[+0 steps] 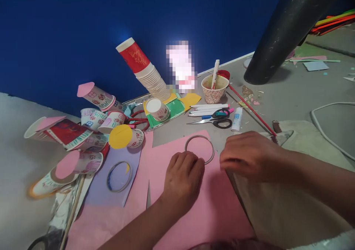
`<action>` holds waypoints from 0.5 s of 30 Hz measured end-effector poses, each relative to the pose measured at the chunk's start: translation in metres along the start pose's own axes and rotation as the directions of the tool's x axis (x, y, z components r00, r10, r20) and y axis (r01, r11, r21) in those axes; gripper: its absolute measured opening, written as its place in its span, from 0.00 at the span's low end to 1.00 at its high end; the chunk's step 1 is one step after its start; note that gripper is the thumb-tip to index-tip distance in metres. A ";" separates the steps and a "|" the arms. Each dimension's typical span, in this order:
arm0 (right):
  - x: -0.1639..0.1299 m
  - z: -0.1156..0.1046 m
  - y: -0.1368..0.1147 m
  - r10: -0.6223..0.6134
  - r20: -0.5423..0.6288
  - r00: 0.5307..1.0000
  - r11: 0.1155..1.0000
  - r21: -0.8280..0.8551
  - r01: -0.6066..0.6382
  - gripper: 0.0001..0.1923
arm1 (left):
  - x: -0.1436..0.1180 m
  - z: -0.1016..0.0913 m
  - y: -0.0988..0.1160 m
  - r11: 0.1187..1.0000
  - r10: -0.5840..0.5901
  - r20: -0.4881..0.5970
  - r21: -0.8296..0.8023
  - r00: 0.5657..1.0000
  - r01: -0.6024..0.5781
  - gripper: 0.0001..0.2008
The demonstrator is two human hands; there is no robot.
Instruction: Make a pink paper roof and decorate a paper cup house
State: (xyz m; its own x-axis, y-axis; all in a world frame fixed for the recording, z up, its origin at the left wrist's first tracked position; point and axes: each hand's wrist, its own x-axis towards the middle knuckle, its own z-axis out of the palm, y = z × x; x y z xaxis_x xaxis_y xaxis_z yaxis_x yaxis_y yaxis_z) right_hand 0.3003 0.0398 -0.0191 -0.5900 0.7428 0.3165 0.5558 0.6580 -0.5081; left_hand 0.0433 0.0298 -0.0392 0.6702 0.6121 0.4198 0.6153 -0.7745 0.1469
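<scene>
I see L hand (184, 178) curled at near edge of ring (213, 152), grip unclear; ring's on pink sheet (222, 202). R hand (249, 155) curled, off ring, contents unclear. Paper-topped cups (135, 138) look done, IMO; sheet prob. unfinished, no cut visible inside ring.

Left hand (183, 179) hid the 7 o'clock edge of the grey ring (198, 136); right hand (251, 156) at 4 o'clock hid its own palm, any grip unreadable. Bright rectangle (181, 67) at 12 was pixelated, couldn't make it out. Black bottle (287, 35) at 2 was cut by the top edge, white cable (338, 103) at 3 by the right.
</scene>
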 end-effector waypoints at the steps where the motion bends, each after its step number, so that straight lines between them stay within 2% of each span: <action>1: -0.002 0.002 -0.005 -0.078 0.029 0.997 0.996 0.036 0.077 0.14 | 0.000 0.000 -0.001 1.000 0.008 -0.003 -0.010 1.000 -0.008 0.06; 3: -0.005 0.006 -0.013 -0.169 0.101 0.980 0.984 0.077 0.162 0.13 | 0.000 0.000 -0.003 0.999 0.032 -0.017 -0.027 0.999 -0.033 0.05; 5: -0.008 0.012 -0.019 -0.197 0.191 0.962 0.980 0.075 0.185 0.12 | 0.000 -0.002 -0.005 0.998 0.055 -0.019 -0.037 0.998 -0.056 0.05; 9: -0.008 0.019 -0.023 -0.179 0.306 0.935 0.983 0.007 0.186 0.11 | 0.004 -0.007 -0.007 0.997 0.071 0.005 -0.038 0.997 -0.071 0.06; 15: -0.009 0.022 -0.024 -0.125 0.385 0.914 0.985 -0.062 0.161 0.13 | 0.015 -0.012 -0.007 0.998 0.063 0.024 -0.012 0.998 -0.062 0.08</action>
State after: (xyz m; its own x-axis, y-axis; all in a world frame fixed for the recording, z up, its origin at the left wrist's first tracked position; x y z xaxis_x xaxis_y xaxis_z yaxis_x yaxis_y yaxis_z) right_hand 0.2792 0.0144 -0.0271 -0.8346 0.5491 0.0441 0.4889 0.7752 -0.4001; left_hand 0.0441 0.0419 -0.0230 0.7172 0.5660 0.4064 0.5672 -0.8130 0.1313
